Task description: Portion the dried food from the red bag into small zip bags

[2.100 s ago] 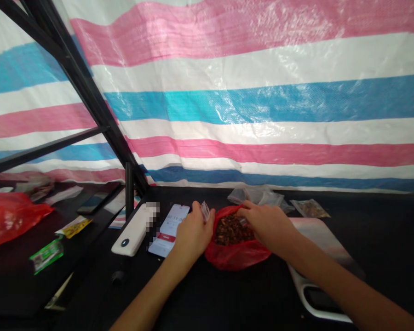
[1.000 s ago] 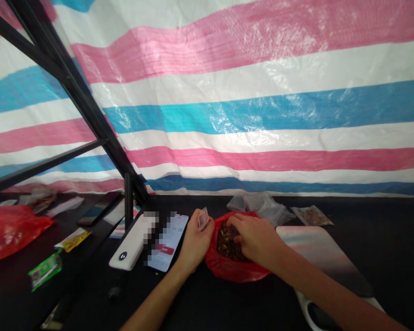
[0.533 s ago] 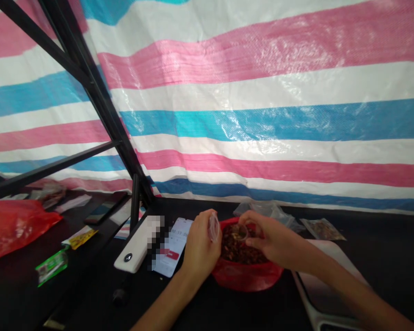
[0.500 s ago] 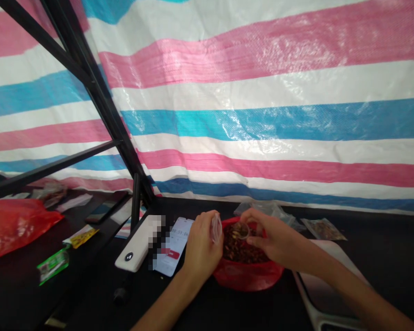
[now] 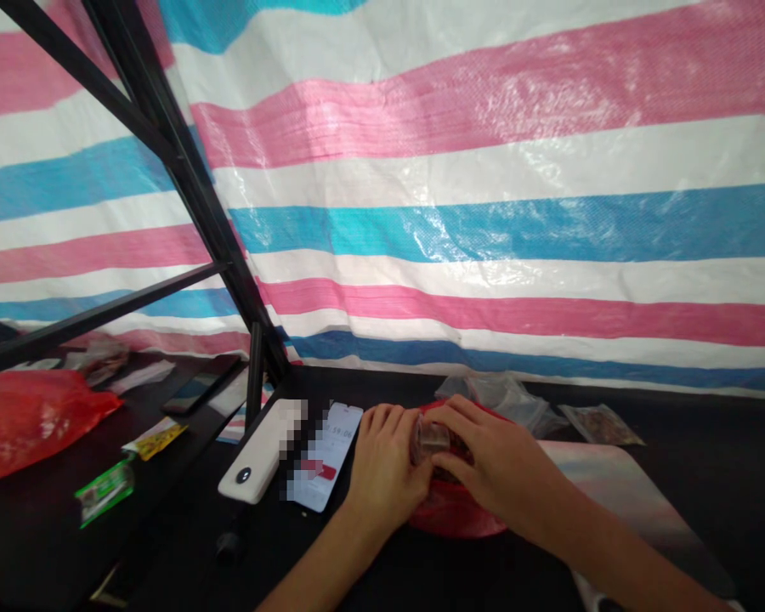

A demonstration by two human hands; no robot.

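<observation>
My left hand [image 5: 386, 459] is closed around a small clear plastic bag [image 5: 416, 442], its mouth facing right. Between the thumb and fingers of my right hand [image 5: 490, 455] is a small clear cup [image 5: 434, 435], tilted on its side with its rim at the bag's mouth. Both hands are over a red plastic bag [image 5: 462, 514], opened out like a bowl. Brown dried bits fill it, mostly hidden by my hands now. Whether bits are passing from the cup into the small bag cannot be made out.
Left of my hands lie a phone showing a timer [image 5: 325, 459] and a white power bank [image 5: 261, 455]. Behind are clear plastic bags [image 5: 503, 399] and a filled packet [image 5: 603, 423]. A flat pale device [image 5: 631, 501] lies under my right forearm. A red bag [image 5: 31, 425] is far left.
My right hand has lifted the cup from the brown bits and moved it left to the small bag's mouth, tilting it. My left hand has shifted slightly right.
</observation>
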